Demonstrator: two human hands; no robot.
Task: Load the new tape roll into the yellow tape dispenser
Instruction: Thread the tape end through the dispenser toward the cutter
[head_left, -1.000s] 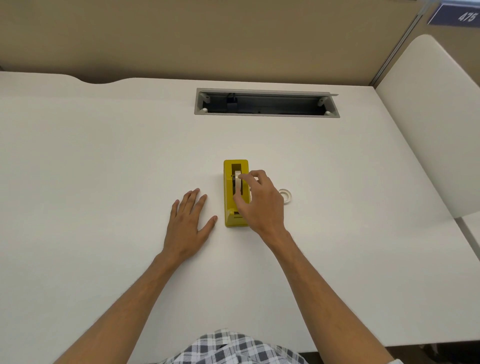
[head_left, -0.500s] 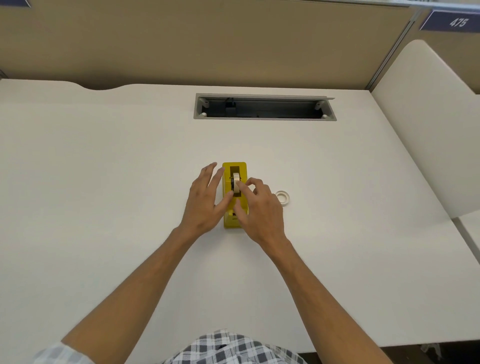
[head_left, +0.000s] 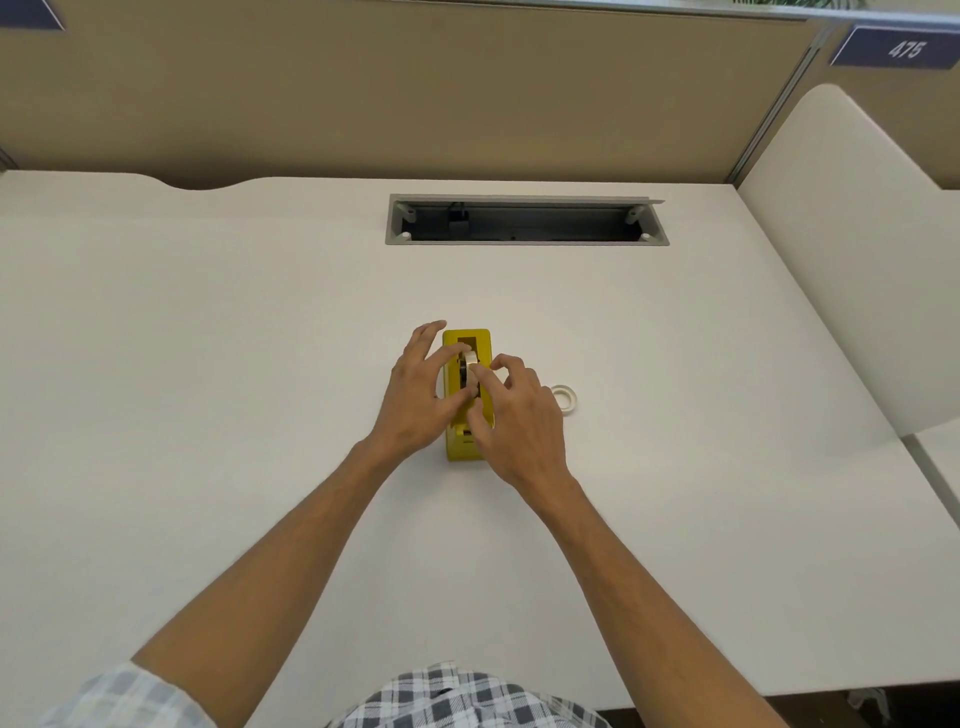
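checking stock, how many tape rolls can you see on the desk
2. One tape roll stands in the yellow dispenser, pinched by the right hand; one flat roll lies on the desk, right of that hand. None else shows.

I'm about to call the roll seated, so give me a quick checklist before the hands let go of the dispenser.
1. Yellow plastic tape dispenser flat on the white desk: ok.
2. White tape roll upright in the dispenser's slot: ok.
3. Roll fully seated on its hub: cannot tell, fingers cover it.
4. Left hand steadies the dispenser's left side: ok.
5. Right hand pinches the roll: ok.
6. Second small white tape ring lies apart, to the right: ok.
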